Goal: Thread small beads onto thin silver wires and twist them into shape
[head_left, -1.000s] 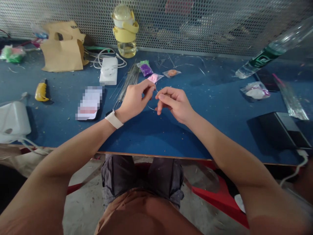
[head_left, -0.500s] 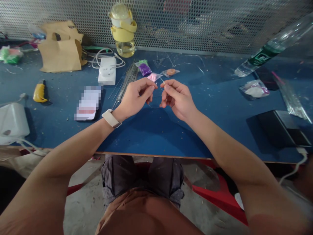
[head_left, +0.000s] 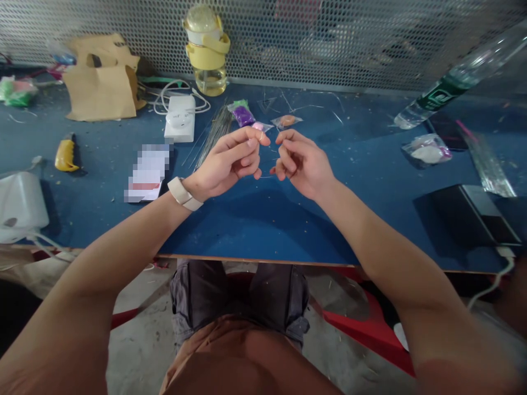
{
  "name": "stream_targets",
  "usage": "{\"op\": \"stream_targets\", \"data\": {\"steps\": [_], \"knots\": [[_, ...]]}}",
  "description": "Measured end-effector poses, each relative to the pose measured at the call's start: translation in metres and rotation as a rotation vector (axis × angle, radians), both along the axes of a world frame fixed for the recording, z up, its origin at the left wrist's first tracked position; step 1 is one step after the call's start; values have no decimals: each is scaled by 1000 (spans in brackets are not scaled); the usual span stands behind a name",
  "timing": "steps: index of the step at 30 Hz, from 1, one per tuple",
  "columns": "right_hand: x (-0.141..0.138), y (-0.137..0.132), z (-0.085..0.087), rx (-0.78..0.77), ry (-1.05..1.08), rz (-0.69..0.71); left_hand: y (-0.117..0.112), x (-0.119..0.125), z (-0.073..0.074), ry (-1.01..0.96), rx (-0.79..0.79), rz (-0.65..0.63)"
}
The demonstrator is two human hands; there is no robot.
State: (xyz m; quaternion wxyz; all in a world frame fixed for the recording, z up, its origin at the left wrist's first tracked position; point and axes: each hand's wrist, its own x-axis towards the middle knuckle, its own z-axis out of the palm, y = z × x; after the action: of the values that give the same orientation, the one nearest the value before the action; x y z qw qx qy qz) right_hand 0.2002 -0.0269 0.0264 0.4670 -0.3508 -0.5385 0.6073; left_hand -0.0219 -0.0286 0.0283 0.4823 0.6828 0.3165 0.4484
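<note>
Above the blue table, my left hand [head_left: 230,158] is closed, thumb against the index finger, on a thin wire [head_left: 267,177]. Short glimpses of this wire show by the left index fingertip and in the gap between the hands; the rest is hidden by fingers. Facing it, my right hand [head_left: 302,162] has its fingers curled round the wire's other side, with the fingertips apart from the left ones. Just beyond the hands lie small bags of pink clay [head_left: 260,127], purple clay [head_left: 244,115] and orange-brown clay [head_left: 287,121]. A bundle of straight wires [head_left: 216,131] runs partly behind my left hand.
On the left are a phone [head_left: 148,173], a yellow-handled cutter [head_left: 66,155], a white charger [head_left: 180,118] with cable and a paper bag [head_left: 101,93]. A yellow bottle [head_left: 209,60] stands at the mesh panel. A tilted water bottle [head_left: 440,93] and black box [head_left: 469,214] are on the right.
My fingertips have moved slightly apart and my left index finger has stretched out over the pink bag. The pale strand upright at my right fingertips no longer shows there.
</note>
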Motion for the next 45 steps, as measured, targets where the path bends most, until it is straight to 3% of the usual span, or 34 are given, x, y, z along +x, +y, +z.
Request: {"op": "stream_targets", "data": {"steps": [6, 10, 12, 14, 16, 18, 22, 26, 35, 45], "knots": [[5, 7, 0, 46, 29, -60, -4, -2, 7, -33, 35, -3], [18, 21, -3, 88, 6, -181, 2, -2, 2, 41, 128, -1], [24, 26, -5, 120, 2, -242, 10, -5, -6, 169, 242, 77], [27, 30, -8, 156, 13, -306, 16, -9, -15, 438, 400, 196], [28, 32, -12, 197, 14, -370, 19, -12, -22, 745, 509, 224], [28, 32, -15, 268, -8, -437, 18, -12, -25, 921, 493, 189], [24, 33, -23, 414, -49, -502, 9, -8, -21, 1059, 428, 156], [24, 37, -30, 467, -65, -524, -1, -2, -15, 1207, 451, 176], [28, 45, -39, 553, -146, -617, -3, -3, -11, 1274, 461, 136], [23, 39, -36, 585, -194, -592, -10, 0, -12, 1322, 523, 141]]}}
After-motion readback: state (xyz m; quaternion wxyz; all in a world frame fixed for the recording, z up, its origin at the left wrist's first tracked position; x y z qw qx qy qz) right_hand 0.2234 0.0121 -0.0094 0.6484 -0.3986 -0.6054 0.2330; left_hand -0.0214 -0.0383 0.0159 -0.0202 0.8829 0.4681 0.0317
